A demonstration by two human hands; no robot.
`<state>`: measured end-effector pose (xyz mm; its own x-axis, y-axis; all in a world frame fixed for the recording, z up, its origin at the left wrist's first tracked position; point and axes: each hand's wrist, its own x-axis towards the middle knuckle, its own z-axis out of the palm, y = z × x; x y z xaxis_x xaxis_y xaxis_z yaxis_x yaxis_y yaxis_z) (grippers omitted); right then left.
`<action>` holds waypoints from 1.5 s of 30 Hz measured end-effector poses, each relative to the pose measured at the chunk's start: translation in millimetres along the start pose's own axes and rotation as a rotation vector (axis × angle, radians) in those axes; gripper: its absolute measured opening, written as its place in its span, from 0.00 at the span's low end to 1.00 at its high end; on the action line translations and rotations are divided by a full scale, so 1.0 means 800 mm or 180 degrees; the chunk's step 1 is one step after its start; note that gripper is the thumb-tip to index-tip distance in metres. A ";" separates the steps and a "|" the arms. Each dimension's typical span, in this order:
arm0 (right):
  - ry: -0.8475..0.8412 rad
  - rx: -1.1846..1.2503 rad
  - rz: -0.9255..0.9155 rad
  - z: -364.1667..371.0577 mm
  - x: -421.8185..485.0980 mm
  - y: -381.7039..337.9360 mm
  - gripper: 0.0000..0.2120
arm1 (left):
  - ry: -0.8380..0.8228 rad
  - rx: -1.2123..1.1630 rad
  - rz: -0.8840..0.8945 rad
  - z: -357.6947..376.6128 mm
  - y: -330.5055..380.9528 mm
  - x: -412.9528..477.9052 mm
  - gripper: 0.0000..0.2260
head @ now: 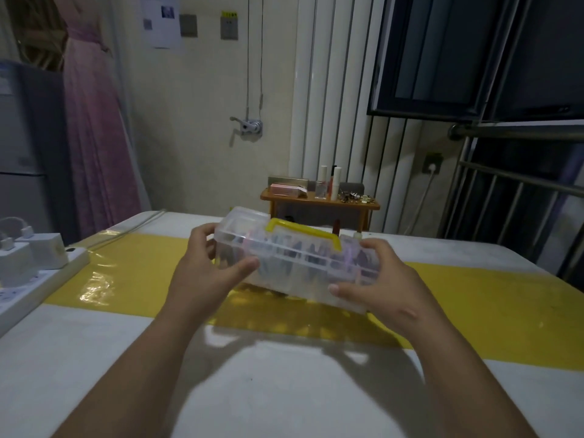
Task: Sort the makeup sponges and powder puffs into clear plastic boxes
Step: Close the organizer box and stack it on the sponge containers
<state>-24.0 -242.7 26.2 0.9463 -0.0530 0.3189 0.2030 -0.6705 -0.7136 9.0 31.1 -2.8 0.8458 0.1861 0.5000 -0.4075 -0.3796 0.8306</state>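
**Clear box gripped at both ends**

Clear plastic box [294, 263] with yellow handle [303, 232] is tilted over the yellow strip [142, 267] on the table [126, 343]. Left hand [205, 270] and right hand [382, 279] each clasp one end, fingers curled round it. Contents are blurred: purplish and grey shapes, not identifiable.

- The box [294, 267], clear plastic with a yellow handle [303, 230] along its top, is lying lengthwise between the left hand [205, 267] and the right hand [385, 279], which are gripping its two ends; its right end is sitting nearer.
- Its contents [313, 251] are showing through the wall as blurred bluish and purple shapes, too smeared to tell sponges from puffs.
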 end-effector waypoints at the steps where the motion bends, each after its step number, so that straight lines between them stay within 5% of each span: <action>1: 0.0202 0.0083 -0.0039 0.002 0.000 -0.001 0.35 | 0.0183 -0.0105 -0.0014 0.006 0.003 -0.001 0.32; 8: 0.0865 0.0640 -0.0112 0.012 0.008 0.005 0.31 | 0.0394 -0.0322 -0.0056 0.024 0.008 -0.002 0.26; 12: 0.1285 0.0716 -0.0191 0.019 0.016 0.016 0.25 | 0.0074 -0.0179 0.0060 0.037 0.010 0.005 0.18; 18: 0.1060 0.0388 -0.0093 0.026 0.025 0.041 0.27 | -0.0756 0.0227 -0.0345 0.050 0.008 0.009 0.31; 30: 0.0630 -0.0074 0.0024 0.038 0.033 0.051 0.44 | -0.0418 0.1617 -0.0408 0.092 -0.029 0.040 0.45; 36: 0.0919 -0.0344 0.0098 0.028 0.035 0.060 0.44 | -0.0017 0.1186 -0.0391 0.085 -0.059 0.022 0.44; 41: 0.0979 -0.0455 0.0918 0.019 0.039 0.081 0.42 | -0.0293 0.0069 -0.0810 0.068 -0.066 0.028 0.40; 45: 0.0816 0.0081 0.1147 0.028 0.044 0.094 0.42 | -0.0382 0.0068 -0.0717 0.073 -0.063 0.025 0.36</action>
<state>30.1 -278.2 -30.2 0.8654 -0.4641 0.1889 -0.1194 -0.5572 -0.8217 66.7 1.0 -48.5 0.9497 0.1598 0.2693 -0.1979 -0.3600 0.9117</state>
